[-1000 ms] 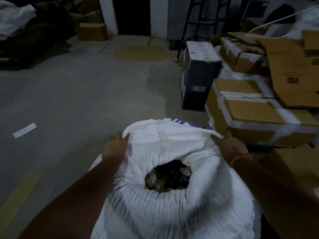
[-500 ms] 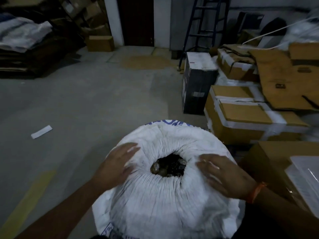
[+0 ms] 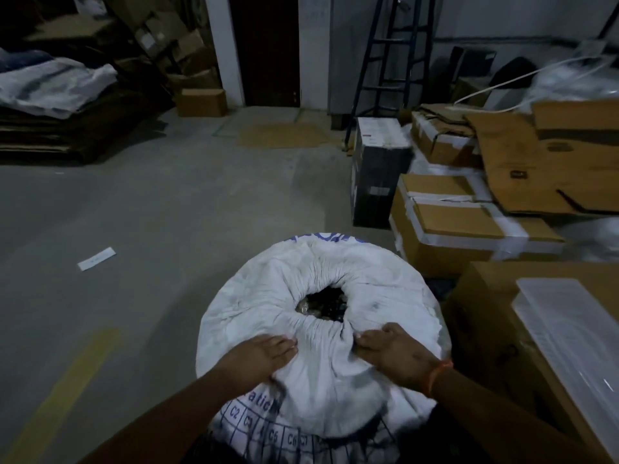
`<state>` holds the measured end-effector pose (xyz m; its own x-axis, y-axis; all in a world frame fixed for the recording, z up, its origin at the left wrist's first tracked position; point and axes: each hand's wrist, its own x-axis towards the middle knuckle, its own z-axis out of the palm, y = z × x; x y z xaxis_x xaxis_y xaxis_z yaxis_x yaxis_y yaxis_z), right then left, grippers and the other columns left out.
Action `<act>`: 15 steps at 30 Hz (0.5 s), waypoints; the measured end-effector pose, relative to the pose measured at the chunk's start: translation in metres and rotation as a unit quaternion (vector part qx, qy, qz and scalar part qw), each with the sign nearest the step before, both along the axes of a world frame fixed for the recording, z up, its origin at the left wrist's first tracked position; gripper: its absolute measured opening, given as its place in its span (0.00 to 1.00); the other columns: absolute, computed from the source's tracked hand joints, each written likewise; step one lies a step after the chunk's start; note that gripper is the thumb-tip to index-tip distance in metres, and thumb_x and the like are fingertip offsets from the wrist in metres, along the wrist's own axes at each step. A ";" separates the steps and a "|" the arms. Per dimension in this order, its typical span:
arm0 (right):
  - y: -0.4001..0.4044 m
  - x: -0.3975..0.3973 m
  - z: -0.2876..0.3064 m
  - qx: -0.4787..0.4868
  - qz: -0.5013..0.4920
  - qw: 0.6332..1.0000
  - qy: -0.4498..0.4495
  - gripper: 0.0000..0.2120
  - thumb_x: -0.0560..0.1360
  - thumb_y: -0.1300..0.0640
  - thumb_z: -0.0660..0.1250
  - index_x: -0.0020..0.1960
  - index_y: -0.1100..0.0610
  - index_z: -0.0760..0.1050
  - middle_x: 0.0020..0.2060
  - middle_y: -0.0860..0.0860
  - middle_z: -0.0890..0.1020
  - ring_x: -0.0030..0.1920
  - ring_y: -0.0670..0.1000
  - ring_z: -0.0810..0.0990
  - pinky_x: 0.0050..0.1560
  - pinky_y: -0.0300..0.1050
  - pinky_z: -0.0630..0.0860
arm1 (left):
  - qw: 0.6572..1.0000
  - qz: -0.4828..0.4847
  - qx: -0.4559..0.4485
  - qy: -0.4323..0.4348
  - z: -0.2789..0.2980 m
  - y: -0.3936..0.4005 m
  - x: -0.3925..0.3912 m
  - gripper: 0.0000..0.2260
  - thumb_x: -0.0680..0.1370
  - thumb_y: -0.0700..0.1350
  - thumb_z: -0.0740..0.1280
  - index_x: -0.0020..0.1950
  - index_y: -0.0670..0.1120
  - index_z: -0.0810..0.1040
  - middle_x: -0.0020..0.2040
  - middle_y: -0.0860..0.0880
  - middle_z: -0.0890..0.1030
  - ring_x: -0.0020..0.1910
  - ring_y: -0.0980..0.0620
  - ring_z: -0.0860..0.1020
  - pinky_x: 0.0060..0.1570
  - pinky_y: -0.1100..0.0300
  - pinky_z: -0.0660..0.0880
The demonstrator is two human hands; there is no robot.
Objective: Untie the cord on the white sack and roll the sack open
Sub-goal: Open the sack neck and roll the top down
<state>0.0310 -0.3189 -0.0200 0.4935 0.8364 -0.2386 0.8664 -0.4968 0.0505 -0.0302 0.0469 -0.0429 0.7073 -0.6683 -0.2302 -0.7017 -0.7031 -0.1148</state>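
Though the white sack (image 3: 321,329) stands full on the floor at six o'clock, its woven cloth looks soft and slack; likely heavy. The left hand (image 3: 259,358) and right hand (image 3: 397,354) press flat, fingers straight, on the rolled rim at seven and five o'clock of the mouth; grip that thick roll.

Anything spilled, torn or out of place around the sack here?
Nothing spilled or torn. The white sack stands upright, top rolled down round a small opening, left hand and right hand on its near rim. One stray paper strip lies on the floor.
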 end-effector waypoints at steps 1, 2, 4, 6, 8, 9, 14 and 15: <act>0.001 0.001 -0.001 0.028 0.020 0.999 -0.022 0.20 0.76 0.54 0.60 0.66 0.45 0.78 0.64 0.44 0.81 0.63 0.47 0.81 0.56 0.45 0.64 | 1.000 -0.011 -0.012 -0.009 -0.001 0.001 0.001 0.34 0.64 0.49 0.83 0.70 0.53 0.80 0.65 0.55 0.85 0.60 0.57 0.85 0.68 0.62 0.68; 0.001 0.001 0.000 0.051 0.034 0.997 -0.043 0.20 0.77 0.56 0.59 0.65 0.46 0.79 0.63 0.44 0.82 0.62 0.47 0.81 0.57 0.44 0.65 | 1.000 -0.012 -0.011 -0.011 0.001 0.001 0.000 0.32 0.64 0.45 0.82 0.68 0.53 0.83 0.64 0.55 0.86 0.59 0.57 0.86 0.68 0.61 0.66; -0.005 -0.001 0.003 0.084 0.058 0.990 -0.092 0.20 0.80 0.56 0.56 0.67 0.48 0.79 0.66 0.45 0.81 0.66 0.47 0.79 0.64 0.43 0.65 | 1.000 -0.008 -0.016 -0.013 0.003 0.006 -0.007 0.39 0.62 0.39 0.80 0.73 0.53 0.79 0.68 0.56 0.83 0.63 0.57 0.83 0.74 0.64 0.61; -0.017 -0.004 0.002 0.091 0.080 0.987 -0.106 0.21 0.85 0.56 0.49 0.69 0.49 0.77 0.68 0.45 0.79 0.68 0.47 0.77 0.68 0.43 0.65 | 0.998 -0.019 -0.055 -0.019 0.006 0.013 -0.019 0.43 0.69 0.36 0.69 0.84 0.53 0.63 0.76 0.56 0.74 0.69 0.57 0.78 0.79 0.67 0.55; -0.032 -0.009 0.001 0.074 0.110 0.985 -0.113 0.21 0.85 0.56 0.50 0.68 0.49 0.78 0.67 0.45 0.80 0.68 0.46 0.77 0.68 0.44 0.65 | 0.995 -0.040 -0.080 -0.035 0.007 0.019 -0.031 0.36 0.75 0.34 0.58 0.83 0.52 0.64 0.77 0.55 0.72 0.71 0.57 0.78 0.77 0.65 0.65; -0.041 -0.012 -0.001 0.068 0.120 0.982 -0.125 0.19 0.83 0.56 0.54 0.67 0.49 0.79 0.66 0.45 0.80 0.67 0.46 0.78 0.68 0.44 0.66 | 0.994 -0.049 -0.083 -0.042 0.008 0.021 -0.038 0.30 0.78 0.34 0.55 0.79 0.51 0.71 0.75 0.55 0.76 0.70 0.57 0.79 0.74 0.64 0.70; -0.071 -0.022 0.003 -0.041 0.062 0.995 -0.064 0.15 0.73 0.56 0.69 0.59 0.48 0.81 0.55 0.47 0.85 0.55 0.50 0.84 0.60 0.45 0.78 | 0.997 -0.062 -0.037 -0.013 0.008 0.017 -0.066 0.21 0.75 0.45 0.62 0.65 0.58 0.84 0.58 0.59 0.87 0.52 0.59 0.87 0.49 0.65 0.83; -0.071 -0.025 0.005 -0.080 0.040 0.995 -0.051 0.13 0.76 0.56 0.65 0.59 0.48 0.79 0.56 0.47 0.84 0.55 0.51 0.84 0.61 0.47 0.76 | 0.998 -0.055 -0.017 0.002 0.007 0.012 -0.071 0.19 0.74 0.47 0.64 0.61 0.60 0.84 0.52 0.60 0.88 0.43 0.60 0.86 0.38 0.65 0.82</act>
<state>0.0061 -0.3900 -0.0154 0.4546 0.8297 -0.3239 0.8895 -0.4043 0.2128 -0.1010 0.0590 -0.0363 0.6276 -0.7497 -0.2099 -0.7759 -0.6245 -0.0892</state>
